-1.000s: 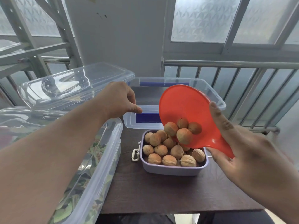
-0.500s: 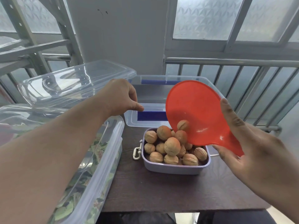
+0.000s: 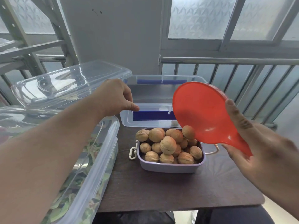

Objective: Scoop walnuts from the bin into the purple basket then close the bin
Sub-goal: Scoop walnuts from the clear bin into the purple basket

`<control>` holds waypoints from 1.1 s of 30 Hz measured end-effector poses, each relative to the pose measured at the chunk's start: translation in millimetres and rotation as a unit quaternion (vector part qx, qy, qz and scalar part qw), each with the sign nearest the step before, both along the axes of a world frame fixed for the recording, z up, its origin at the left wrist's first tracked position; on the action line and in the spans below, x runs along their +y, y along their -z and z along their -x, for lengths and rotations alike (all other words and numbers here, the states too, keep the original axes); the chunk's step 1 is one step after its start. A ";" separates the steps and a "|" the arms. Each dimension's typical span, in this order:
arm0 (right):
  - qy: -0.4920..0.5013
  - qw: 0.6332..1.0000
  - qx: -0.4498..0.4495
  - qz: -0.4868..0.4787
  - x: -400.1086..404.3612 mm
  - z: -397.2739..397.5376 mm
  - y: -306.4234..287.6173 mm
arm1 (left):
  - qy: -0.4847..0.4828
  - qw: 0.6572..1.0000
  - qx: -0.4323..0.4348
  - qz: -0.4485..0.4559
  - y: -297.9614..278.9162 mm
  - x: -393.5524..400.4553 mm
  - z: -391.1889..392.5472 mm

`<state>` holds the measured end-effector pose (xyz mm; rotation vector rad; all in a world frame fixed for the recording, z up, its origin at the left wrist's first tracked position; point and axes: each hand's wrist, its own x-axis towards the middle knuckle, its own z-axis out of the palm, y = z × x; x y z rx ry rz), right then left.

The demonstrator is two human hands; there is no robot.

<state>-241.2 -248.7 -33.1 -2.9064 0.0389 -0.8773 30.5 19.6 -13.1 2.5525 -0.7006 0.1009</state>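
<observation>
Head view puts us over a dark table [image 3: 161,191], with our right hand [image 3: 258,151] holding the handle of an orange scoop [image 3: 202,113], thumb laid along its upper edge and the other fingers curled beneath. We tip the scoop steeply over the purple basket [image 3: 171,165], and one last walnut [image 3: 188,132] sits at its lower lip, touching the heap or just about to join it. The rest of the scoop's bowl looks bare.

The basket stands near the middle of the table and is heaped; the walnuts [image 3: 168,145] rise above its rim, so we judge the scooping part as done or very nearly so. One more load would likely roll off the pile.

Behind the basket stands the clear bin [image 3: 161,101] with blue strips on its walls, open on top. From this angle we see no walnuts inside it, though its floor is partly hidden by the scoop. Our left hand [image 3: 114,97] reaches to the bin's near left corner with fingers curled and thumb pointing along the rim; we cannot tell whether it grips the rim or the clear lid [image 3: 68,84] that lies raised just to the left. Closing the bin is not yet done.

A second clear container [image 3: 97,159] of leafy contents sits at the left edge.
</observation>
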 end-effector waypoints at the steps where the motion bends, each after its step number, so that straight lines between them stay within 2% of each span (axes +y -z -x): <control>1: -0.007 1.000 -0.004 0.004 -0.8 -0.3 -0.7 | -0.001 1.000 0.001 0.001 0.2 -0.1 -0.3; 11: -0.003 0.999 -0.041 -0.002 5.7 0.0 -6.8 | -0.007 1.000 0.001 0.003 0.2 0.8 -0.4; 26: -0.003 1.000 -0.009 -0.007 17.5 15.0 -9.3 | -0.007 1.000 0.001 0.002 0.6 1.1 -0.3; 33: 0.021 0.999 -0.046 -0.016 14.4 5.1 -9.9 | -0.006 1.000 -0.001 -0.001 0.6 1.1 -0.9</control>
